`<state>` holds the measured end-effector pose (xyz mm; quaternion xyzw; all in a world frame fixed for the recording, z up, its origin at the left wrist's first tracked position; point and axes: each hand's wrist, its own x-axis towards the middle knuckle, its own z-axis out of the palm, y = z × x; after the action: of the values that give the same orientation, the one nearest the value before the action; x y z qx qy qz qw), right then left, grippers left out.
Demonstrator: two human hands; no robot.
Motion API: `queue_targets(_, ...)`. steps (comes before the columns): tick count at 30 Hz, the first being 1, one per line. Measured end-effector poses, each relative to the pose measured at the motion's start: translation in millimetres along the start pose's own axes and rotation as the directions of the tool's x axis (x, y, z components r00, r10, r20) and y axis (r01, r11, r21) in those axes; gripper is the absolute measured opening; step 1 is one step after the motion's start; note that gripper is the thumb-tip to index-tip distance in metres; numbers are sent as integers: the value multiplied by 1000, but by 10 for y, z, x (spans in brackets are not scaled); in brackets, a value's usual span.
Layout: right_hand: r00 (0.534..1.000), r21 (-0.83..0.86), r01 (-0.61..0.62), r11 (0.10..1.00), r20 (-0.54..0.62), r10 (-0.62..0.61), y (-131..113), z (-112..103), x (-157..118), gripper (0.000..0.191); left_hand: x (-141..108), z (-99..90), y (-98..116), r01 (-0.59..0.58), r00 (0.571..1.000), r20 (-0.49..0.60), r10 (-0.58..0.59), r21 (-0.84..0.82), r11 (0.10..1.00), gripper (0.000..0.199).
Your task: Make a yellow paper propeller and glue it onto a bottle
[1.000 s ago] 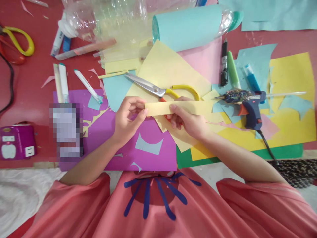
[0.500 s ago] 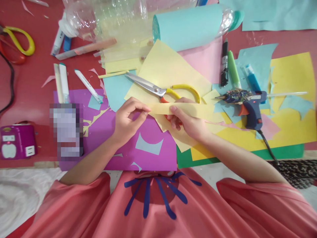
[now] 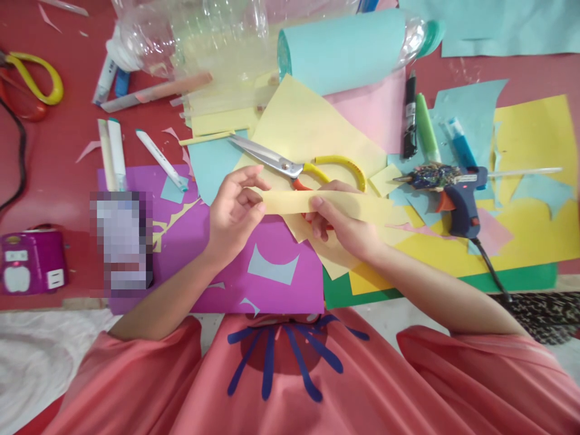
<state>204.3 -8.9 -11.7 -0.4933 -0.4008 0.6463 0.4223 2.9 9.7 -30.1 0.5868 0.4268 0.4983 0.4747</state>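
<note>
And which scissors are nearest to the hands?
The middle scissors, with handles partly hidden by the right hand and yellow paper strip. The other scissors lie far over at the picture's left edge.

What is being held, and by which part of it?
The right hand holds a yellow paper strip partway along; the left hand is at one end, grip unclear.

The top [image 3: 371, 393] is coral pink and loose, falling in soft folds. Its left sleeve [image 3: 151, 368] and right sleeve [image 3: 493, 368] are wide. Dark blue strokes [image 3: 268, 365], round-ended, fan across the front over a darker red rounded patch [image 3: 281, 356] (shadow or print, I can't tell).
</note>
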Motion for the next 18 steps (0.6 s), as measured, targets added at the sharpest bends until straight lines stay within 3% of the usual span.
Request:
queue_targets(2, 1000, 8, 3, 1000, 14, -3, 13, -7, 4, 44, -1, 14, 50, 163, 986, 58, -159, -76, 984, 47)
queue_targets(4, 1000, -10, 5, 1000, 30, -5, 18, -10, 4, 41, -7, 33, 115, 340, 932, 164, -322, -93, 936, 45)
queue_targets(6, 999, -42, 6, 999, 39, -5, 11, -4, 0, 37, -16, 58, 180, 429, 887, 218, -407, -67, 901, 42)
queue_targets(12, 997, -45, 27, 999, 78, -23, -44, 16, 1, 32, -13, 101, 262, 495, 854, 195, -483, -15, 869, 41)
queue_targets(18, 977, -140, -14, 990, 209, 43, -54, -41, 57, 32, 16, 46, 133, 433, 897, 97, -430, -12, 901, 34)
